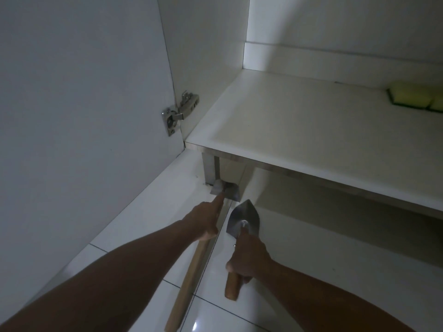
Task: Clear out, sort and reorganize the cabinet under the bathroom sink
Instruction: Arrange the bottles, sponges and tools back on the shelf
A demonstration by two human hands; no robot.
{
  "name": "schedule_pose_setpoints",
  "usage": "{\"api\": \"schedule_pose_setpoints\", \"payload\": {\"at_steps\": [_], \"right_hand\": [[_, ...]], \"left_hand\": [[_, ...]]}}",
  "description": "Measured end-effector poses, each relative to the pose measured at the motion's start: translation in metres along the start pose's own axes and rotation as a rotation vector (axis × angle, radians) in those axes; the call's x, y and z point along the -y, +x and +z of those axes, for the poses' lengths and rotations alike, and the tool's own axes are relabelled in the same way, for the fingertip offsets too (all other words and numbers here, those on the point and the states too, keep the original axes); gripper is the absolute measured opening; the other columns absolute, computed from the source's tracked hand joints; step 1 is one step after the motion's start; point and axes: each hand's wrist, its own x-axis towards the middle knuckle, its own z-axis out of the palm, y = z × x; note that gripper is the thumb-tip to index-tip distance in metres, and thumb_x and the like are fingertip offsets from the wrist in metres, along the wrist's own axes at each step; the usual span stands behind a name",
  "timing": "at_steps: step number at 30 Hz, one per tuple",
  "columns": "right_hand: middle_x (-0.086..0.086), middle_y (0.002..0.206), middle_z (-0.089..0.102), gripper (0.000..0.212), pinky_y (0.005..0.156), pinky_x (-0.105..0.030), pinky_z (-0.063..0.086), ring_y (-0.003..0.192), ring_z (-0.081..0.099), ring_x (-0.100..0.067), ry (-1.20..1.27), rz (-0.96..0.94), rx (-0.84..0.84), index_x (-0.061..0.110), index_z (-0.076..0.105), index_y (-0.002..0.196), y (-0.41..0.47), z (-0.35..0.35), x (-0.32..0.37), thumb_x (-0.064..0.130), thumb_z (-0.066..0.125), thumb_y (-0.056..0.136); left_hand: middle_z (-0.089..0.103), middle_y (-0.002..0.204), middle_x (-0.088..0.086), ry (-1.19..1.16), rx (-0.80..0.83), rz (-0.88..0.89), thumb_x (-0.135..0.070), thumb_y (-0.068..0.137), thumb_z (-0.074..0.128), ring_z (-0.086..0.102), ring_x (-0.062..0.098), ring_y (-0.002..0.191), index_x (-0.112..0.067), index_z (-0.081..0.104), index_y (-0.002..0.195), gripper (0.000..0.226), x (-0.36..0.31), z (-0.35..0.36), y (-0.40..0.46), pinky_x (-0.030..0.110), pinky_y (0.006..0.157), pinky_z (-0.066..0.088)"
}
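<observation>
My left hand (205,220) grips the long wooden handle of a hammer-like tool (189,279), forefinger stretched along it toward the grey metal head (225,189), which sits by the cabinet's metal leg (210,170). My right hand (248,258) holds a trowel by its short wooden handle (232,287). The trowel's pointed steel blade (243,218) aims at the gap under the cabinet. The white cabinet floor (299,121) lies above, with a yellow-green sponge (412,98) at its right edge.
The open cabinet door (84,92) stands at the left on a metal hinge (178,111). White glossy floor tiles (311,248) spread below the cabinet. The space under the cabinet is dark.
</observation>
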Motion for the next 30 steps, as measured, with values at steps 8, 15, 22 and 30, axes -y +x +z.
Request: {"api": "schedule_pose_setpoints", "payload": {"at_steps": [8, 15, 22, 30], "right_hand": [[-0.013, 0.097, 0.061, 0.062, 0.046, -0.029, 0.057, 0.061, 0.071, -0.029, 0.041, -0.061, 0.177, 0.013, 0.039, 0.12, -0.03, -0.043, -0.003, 0.015, 0.08, 0.073], [-0.01, 0.1, 0.06, 0.056, 0.064, -0.045, 0.062, 0.076, 0.072, -0.032, -0.05, -0.236, 0.262, 0.011, 0.046, 0.113, -0.073, -0.086, 0.012, 0.013, 0.083, 0.072], [-0.012, 0.097, 0.062, 0.056, 0.057, -0.037, 0.06, 0.065, 0.07, -0.026, -0.14, -0.372, 0.242, 0.009, 0.048, 0.116, -0.107, -0.125, 0.034, 0.015, 0.082, 0.072], [-0.017, 0.093, 0.066, 0.053, 0.057, -0.046, 0.061, 0.069, 0.073, -0.035, -0.111, -0.454, 0.175, 0.007, 0.05, 0.11, -0.128, -0.175, 0.054, 0.012, 0.083, 0.07]], "left_hand": [[0.061, 0.122, 0.014, -0.061, -0.036, -0.057, -0.003, 0.08, 0.073, 0.066, 0.025, 0.094, -0.025, 0.001, 0.153, 0.106, -0.013, -0.016, -0.035, 0.03, 0.074, 0.056], [0.063, 0.117, 0.014, -0.094, -0.053, -0.146, -0.011, 0.08, 0.076, 0.067, 0.022, 0.088, -0.026, 0.008, 0.148, 0.098, -0.03, -0.045, -0.087, 0.029, 0.072, 0.057], [0.058, 0.109, 0.017, -0.221, -0.11, -0.246, -0.002, 0.077, 0.075, 0.072, 0.03, 0.065, -0.036, 0.02, 0.143, 0.093, -0.055, -0.096, -0.122, 0.044, 0.057, 0.06], [0.055, 0.11, 0.013, -0.254, -0.16, -0.231, 0.004, 0.073, 0.078, 0.072, 0.032, 0.068, -0.041, 0.026, 0.143, 0.097, -0.094, -0.167, -0.128, 0.046, 0.058, 0.06]]}}
